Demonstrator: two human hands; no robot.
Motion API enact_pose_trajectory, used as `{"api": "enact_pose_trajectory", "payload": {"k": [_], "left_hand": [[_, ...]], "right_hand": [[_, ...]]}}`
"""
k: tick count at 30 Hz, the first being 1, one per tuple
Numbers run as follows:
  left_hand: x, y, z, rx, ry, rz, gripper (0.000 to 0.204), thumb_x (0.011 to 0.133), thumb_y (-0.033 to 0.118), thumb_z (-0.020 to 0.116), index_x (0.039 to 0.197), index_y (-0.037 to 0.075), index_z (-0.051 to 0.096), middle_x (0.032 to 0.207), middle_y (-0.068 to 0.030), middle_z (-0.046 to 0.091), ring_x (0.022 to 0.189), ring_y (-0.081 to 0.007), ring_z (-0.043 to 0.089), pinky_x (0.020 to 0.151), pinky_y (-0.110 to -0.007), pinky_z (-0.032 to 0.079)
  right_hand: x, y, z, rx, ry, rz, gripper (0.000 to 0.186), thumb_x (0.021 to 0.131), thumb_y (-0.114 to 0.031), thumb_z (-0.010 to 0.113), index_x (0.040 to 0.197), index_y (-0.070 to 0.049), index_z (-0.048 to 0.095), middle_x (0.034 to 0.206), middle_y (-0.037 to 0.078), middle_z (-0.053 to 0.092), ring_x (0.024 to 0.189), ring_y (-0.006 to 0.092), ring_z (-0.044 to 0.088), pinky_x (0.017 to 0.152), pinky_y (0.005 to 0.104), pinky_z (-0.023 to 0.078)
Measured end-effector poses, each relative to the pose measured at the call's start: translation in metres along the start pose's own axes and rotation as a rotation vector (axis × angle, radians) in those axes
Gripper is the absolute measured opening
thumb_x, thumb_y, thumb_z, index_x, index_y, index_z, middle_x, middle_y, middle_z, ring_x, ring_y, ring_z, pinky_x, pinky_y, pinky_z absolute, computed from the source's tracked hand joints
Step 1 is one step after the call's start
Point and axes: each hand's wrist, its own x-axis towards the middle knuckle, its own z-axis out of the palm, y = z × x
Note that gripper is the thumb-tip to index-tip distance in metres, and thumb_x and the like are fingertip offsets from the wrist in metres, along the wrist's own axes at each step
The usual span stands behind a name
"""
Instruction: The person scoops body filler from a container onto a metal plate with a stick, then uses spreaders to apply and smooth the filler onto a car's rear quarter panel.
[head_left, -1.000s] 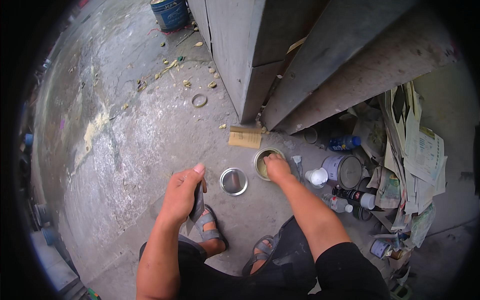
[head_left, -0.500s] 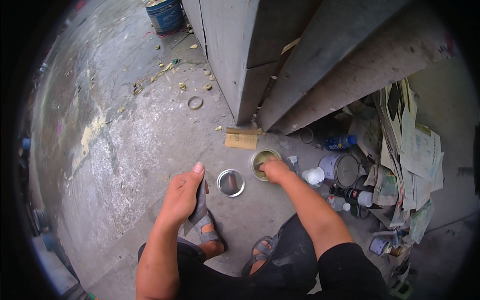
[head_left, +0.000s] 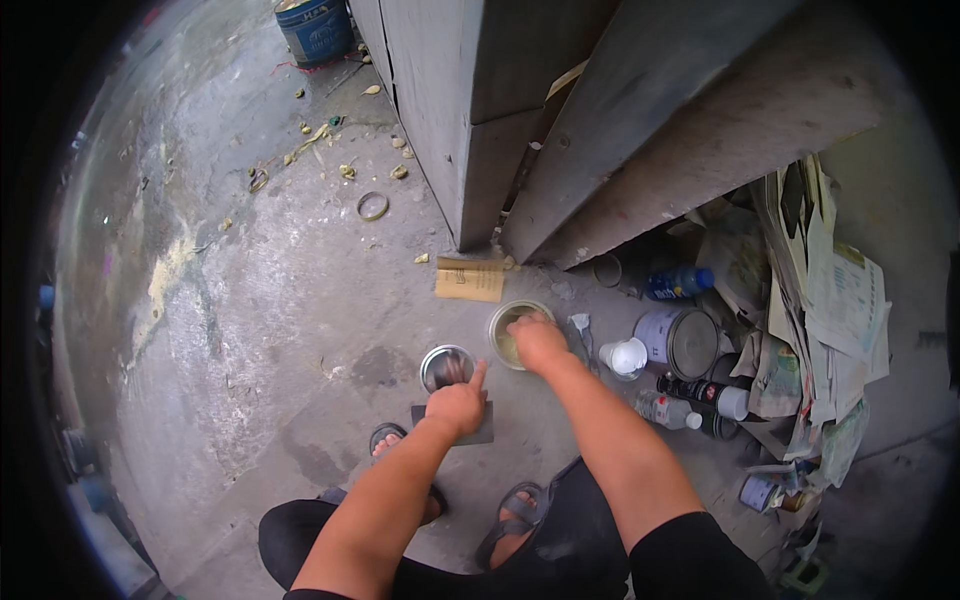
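Note:
My left hand (head_left: 455, 408), index finger extended and the other fingers curled, grips a dark flat rectangular sheet (head_left: 480, 425) just in front of a round shiny metal lid (head_left: 438, 362), whose near part it overlaps. My right hand (head_left: 535, 340) reaches into an open round tin (head_left: 518, 312) with pale yellowish contents; its fingers are curled and whatever they hold is hidden. A folded brown paper piece (head_left: 468, 278) lies behind the tin. To the tin's right are a white cup (head_left: 623, 355) and a larger closed can (head_left: 676, 342).
Bottles (head_left: 680, 283), small cans (head_left: 760, 492) and stacked papers (head_left: 830, 310) crowd the right. A grey metal column (head_left: 480, 170) rises behind. A blue drum (head_left: 315, 32), a tape ring (head_left: 373, 206) and scattered debris lie on the stained concrete floor (head_left: 220, 350).
My left hand has moved right and down toward the lid, turning the dark piece from upright to flat. My right hand remains in the tin, shifted slightly left in the picture.

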Motion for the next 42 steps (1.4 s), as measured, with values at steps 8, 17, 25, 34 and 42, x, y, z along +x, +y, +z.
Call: {"api": "enact_pose_trajectory", "payload": {"k": [8,17,25,34,42], "left_hand": [[0.037,0.004,0.032,0.205,-0.034,0.042,0.075,0.096,0.024,0.044,0.155,0.024,-0.003,0.105,-0.0142,0.07,0.088,-0.0296,0.069,0.078,-0.044,0.052],[0.039,0.007,0.034,0.197,-0.058,-0.014,0.081,0.093,0.019,0.044,0.154,0.025,-0.01,0.11,-0.0144,0.069,0.089,-0.0281,0.071,0.078,-0.042,0.055],[0.037,0.012,0.034,0.1,-0.087,-0.037,0.08,0.097,0.027,0.044,0.154,0.024,-0.012,0.109,-0.0216,0.068,0.091,-0.0369,0.069,0.082,-0.046,0.053],[0.034,0.011,0.032,0.015,0.008,0.014,0.071,0.098,0.031,0.042,0.154,0.02,0.0,0.113,-0.0243,0.065,0.095,-0.0409,0.065,0.085,-0.049,0.05],[0.043,-0.019,0.024,-0.308,0.319,-0.071,0.033,0.097,0.029,0.047,0.11,0.001,0.058,0.106,-0.0271,0.063,0.1,-0.0434,0.06,0.088,-0.048,0.048]], "right_hand": [[-0.01,0.008,-0.007,-0.09,-0.164,-0.131,0.023,0.084,-0.012,0.057,0.103,-0.015,0.069,0.112,0.005,0.063,0.115,0.0283,0.053,0.096,0.043,0.045],[-0.013,0.012,-0.01,-0.306,-0.266,-0.25,0.022,0.086,-0.017,0.055,0.101,-0.017,0.072,0.111,0.002,0.066,0.116,0.0248,0.053,0.095,0.0417,0.044],[-0.009,0.007,-0.019,-0.415,-0.242,-0.313,0.021,0.084,-0.017,0.058,0.095,-0.015,0.075,0.103,0.002,0.07,0.116,0.0234,0.053,0.097,0.0395,0.039],[-0.043,0.023,-0.068,-0.087,0.06,-0.2,0.027,0.077,-0.008,0.062,0.099,-0.016,0.074,0.106,0.004,0.068,0.117,0.0244,0.051,0.099,0.0396,0.039],[-0.093,0.058,-0.075,0.522,0.298,-0.084,0.03,0.079,0.002,0.056,0.104,-0.007,0.069,0.109,0.01,0.066,0.11,0.0306,0.053,0.098,0.0396,0.042]]}}
